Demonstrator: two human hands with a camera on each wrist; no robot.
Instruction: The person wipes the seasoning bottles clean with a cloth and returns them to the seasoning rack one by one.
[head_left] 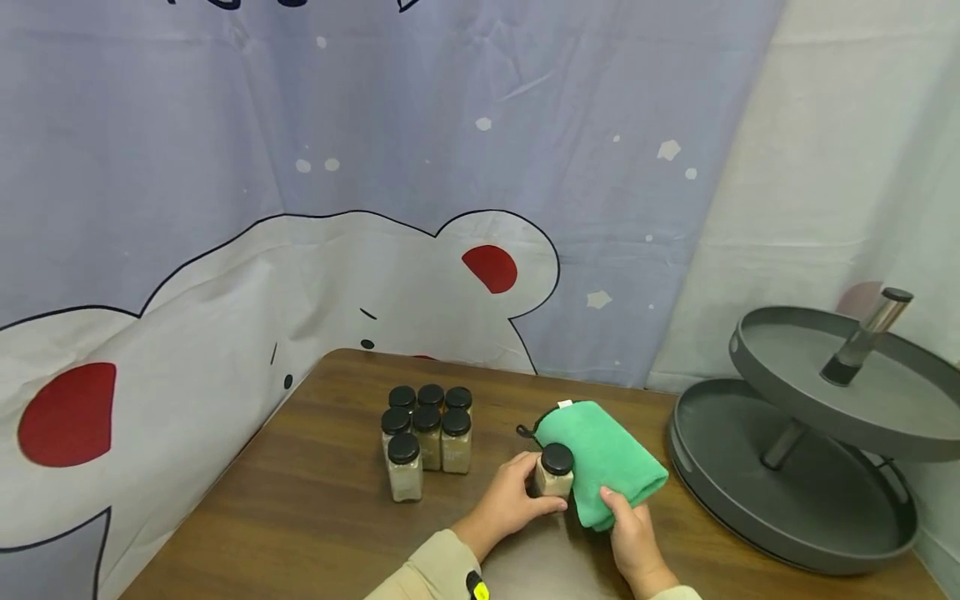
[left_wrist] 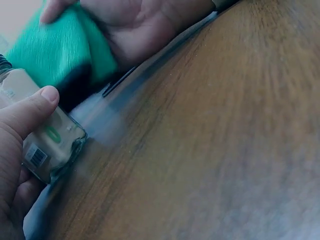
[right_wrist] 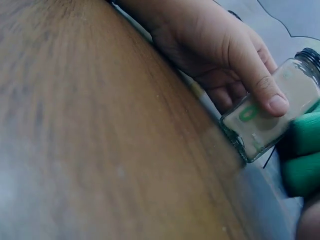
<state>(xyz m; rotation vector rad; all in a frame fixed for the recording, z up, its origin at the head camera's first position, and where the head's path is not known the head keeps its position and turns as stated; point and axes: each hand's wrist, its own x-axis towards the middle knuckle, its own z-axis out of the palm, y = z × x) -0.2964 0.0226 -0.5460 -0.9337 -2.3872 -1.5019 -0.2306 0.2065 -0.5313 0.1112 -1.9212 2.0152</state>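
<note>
Presently, the left hand [head_left: 512, 502] grips a jar [head_left: 555, 482]; the right hand [head_left: 637, 543] grips green cloth [head_left: 609, 454]. Tiered tray [head_left: 817, 419] stands by the tabletop's [head_left: 300, 508] right edge.

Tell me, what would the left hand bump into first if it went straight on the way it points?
Probably the cloth, just past the jar the left hand holds; whether jar and cloth already touch is hard to tell.

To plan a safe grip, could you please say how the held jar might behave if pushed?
The jar probably won't roll, given its flat sides. Its smooth, clear, glass-like walls suggest it may slip or break. Its tall, narrow shape could make it tip.
</note>
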